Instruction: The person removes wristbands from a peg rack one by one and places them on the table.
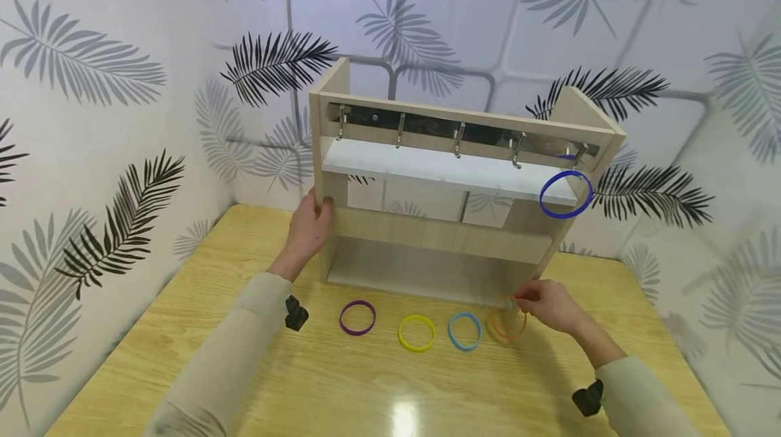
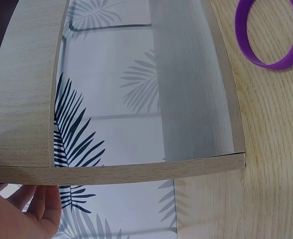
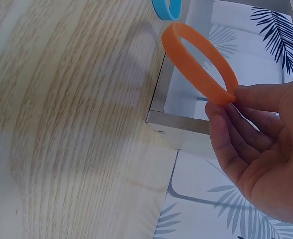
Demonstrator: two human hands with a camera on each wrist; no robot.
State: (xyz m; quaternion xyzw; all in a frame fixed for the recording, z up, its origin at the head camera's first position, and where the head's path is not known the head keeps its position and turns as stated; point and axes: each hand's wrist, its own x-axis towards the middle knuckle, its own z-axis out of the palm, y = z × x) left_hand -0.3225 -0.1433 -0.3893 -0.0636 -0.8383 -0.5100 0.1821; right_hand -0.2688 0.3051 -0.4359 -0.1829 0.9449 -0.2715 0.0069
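In my right hand (image 1: 552, 305) an orange silicone wristband (image 3: 198, 69) is pinched between thumb and fingers, raised off the table near the lower right corner of a wooden shelf rack (image 1: 439, 234). My left hand (image 1: 309, 223) grips the rack's left side panel, thumb at the front; some of its fingers are hidden. A metal strip with several hooks (image 1: 457, 139) runs along the rack's top, and a dark blue wristband (image 1: 566, 215) hangs from the rightmost hook. Purple (image 1: 357, 333), yellow (image 1: 417, 347) and light blue (image 1: 465, 345) wristbands lie in front of the rack.
The rack stands upright on a wood-grain table (image 1: 366, 389), near a wall (image 1: 427, 10) with leaf-patterned covering. Its white upper shelf (image 1: 421, 162) sits behind the hooks. A small black device (image 1: 295, 314) is at the left wrist, another black device (image 1: 588, 398) at the right.
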